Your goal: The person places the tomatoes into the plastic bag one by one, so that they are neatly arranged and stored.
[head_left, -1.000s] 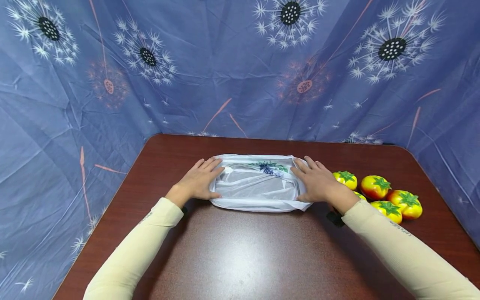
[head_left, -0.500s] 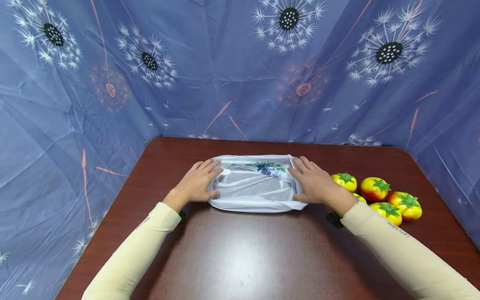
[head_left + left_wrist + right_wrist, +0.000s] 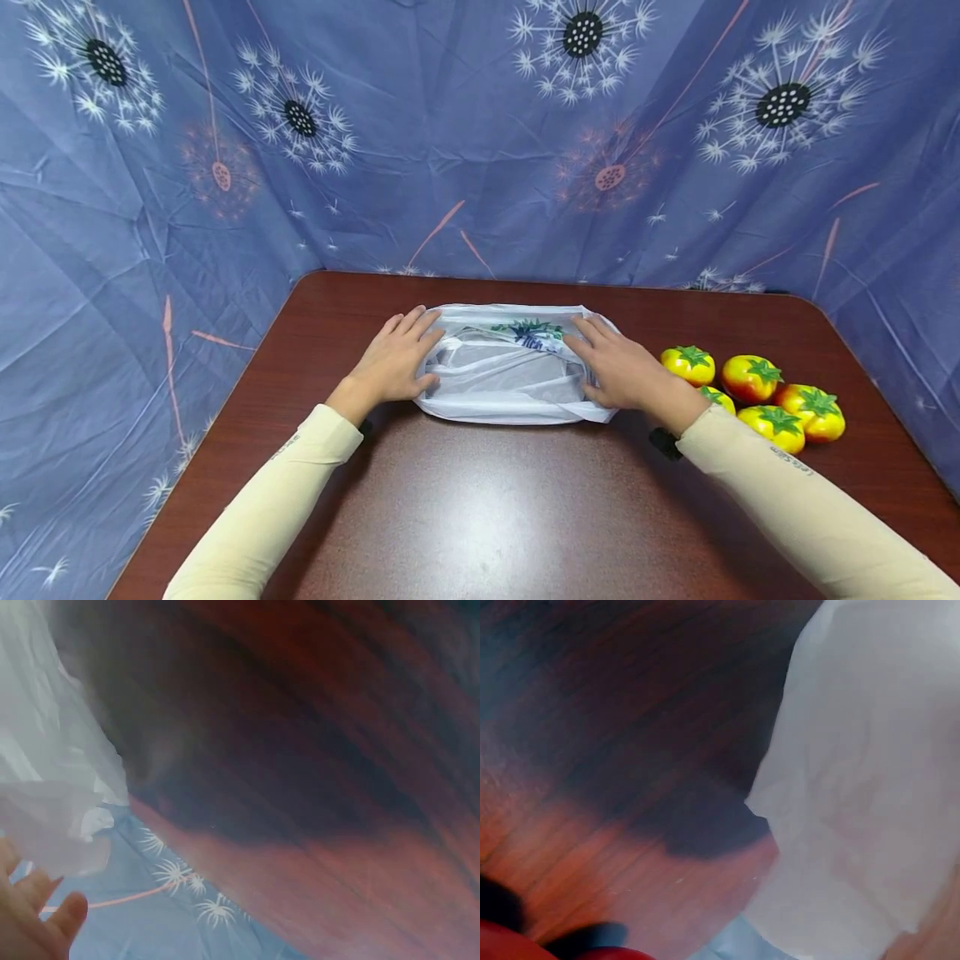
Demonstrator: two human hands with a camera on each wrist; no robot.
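A white translucent plastic bag [image 3: 517, 407] stands spread around an oblong hollow in the middle of the table, its mouth up. Green and blue print shows on its far inner side. Whether a container sits inside it I cannot tell. My left hand [image 3: 393, 358] lies at the bag's left end with fingers spread and fairly straight over the edge. At the other end, my right hand [image 3: 626, 367] touches the rim in the same way, fingertips reaching inward. In the left wrist view, a few fingertips [image 3: 67, 915] show beside the bag [image 3: 67, 735]. The bag [image 3: 855, 765] fills the right side of the right wrist view.
Several yellow-red, tomato-like fruits with green leafy tops [image 3: 752, 377] lie right of my right hand, partly beside the forearm. The brown wooden table [image 3: 480, 500] ends at a blue curtain [image 3: 420, 150] with dandelion prints behind and at the sides.
My right hand has shifted slightly left and inward over the bag's right end. The left hand stays nearly in place, and the bag's far edge sits a little higher in view.
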